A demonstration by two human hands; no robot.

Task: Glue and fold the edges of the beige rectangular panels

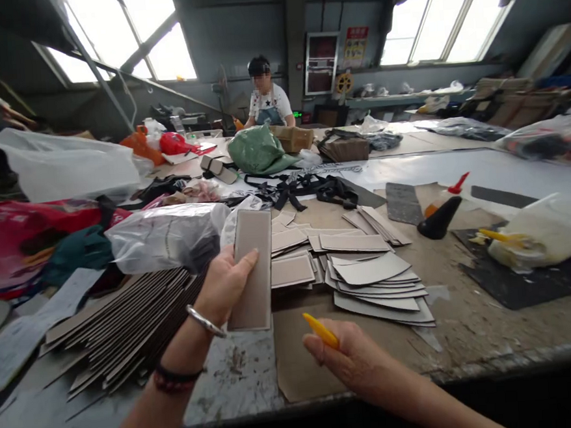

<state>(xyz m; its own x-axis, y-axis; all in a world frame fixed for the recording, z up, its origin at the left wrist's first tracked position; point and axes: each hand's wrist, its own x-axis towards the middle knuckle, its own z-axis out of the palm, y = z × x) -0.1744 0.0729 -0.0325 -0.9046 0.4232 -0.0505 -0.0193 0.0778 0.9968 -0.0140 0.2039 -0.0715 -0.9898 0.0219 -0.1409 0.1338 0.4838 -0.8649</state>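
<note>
Tilted up over the table's front part is a long beige rectangular panel (pixel 255 288) with a dark edge, gripped between the thumb and fingers of my left hand (pixel 226 277). My right hand (pixel 347 356) is closed around a yellow pointed plastic tool (pixel 322 331), its tip sticking out toward the panel but apart from it. Below the tool lies a brown board (pixel 300 363). Beyond my right hand, pale cut panels (pixel 378 282) are piled loosely. A fanned stack of dark-edged strips (pixel 127 323) lies left of my left wrist.
A black cone-shaped bottle (pixel 441 219) and a white tub with yellow residue (pixel 545 231) stand to the right. Black straps (pixel 313 189), a green bag (pixel 256 149) and clear plastic wrapping (pixel 169 235) lie farther back. Another person (pixel 268 101) is across the table.
</note>
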